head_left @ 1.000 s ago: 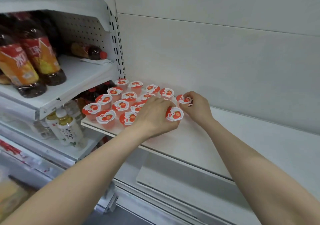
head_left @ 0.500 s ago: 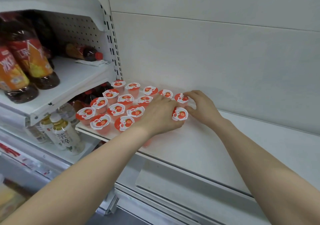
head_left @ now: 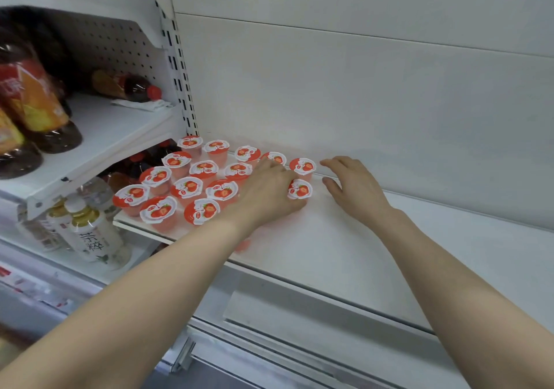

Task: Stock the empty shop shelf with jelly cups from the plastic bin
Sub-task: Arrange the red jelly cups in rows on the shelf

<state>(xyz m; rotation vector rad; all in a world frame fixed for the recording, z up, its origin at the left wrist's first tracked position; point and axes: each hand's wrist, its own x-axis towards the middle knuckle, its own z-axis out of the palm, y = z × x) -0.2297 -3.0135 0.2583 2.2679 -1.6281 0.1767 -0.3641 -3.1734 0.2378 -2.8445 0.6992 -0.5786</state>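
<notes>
Setting the front cup (head_left: 299,190) into its row looks to be the step in hand. The left hand (head_left: 266,197) curls thumb and fingers round its wall, lid up, low on the shelf (head_left: 359,247) (whether its base rests there is hidden by the fingers). Just beyond that grip, toward the rear wall, the back cup (head_left: 302,167) stands upright, very near the held one; I cannot tell if they touch. On the other side of the gripping hand, partly under its knuckles, the other jelly cups (head_left: 192,186) stand in rows, lids up. On the open side of the grip, the right hand (head_left: 356,189) hovers with fingers slack and spread, holding nothing, near both cups but apart from them. The plastic bin is out of view.

To do this well, I would bring the cup straight down and level, square behind its neighbour. The fingers should then let go outward and upward, not sweep sideways, since the knuckles sit close over cups that probably tip easily. The free hand could steady the back cup from its side if the rows crowd.
</notes>
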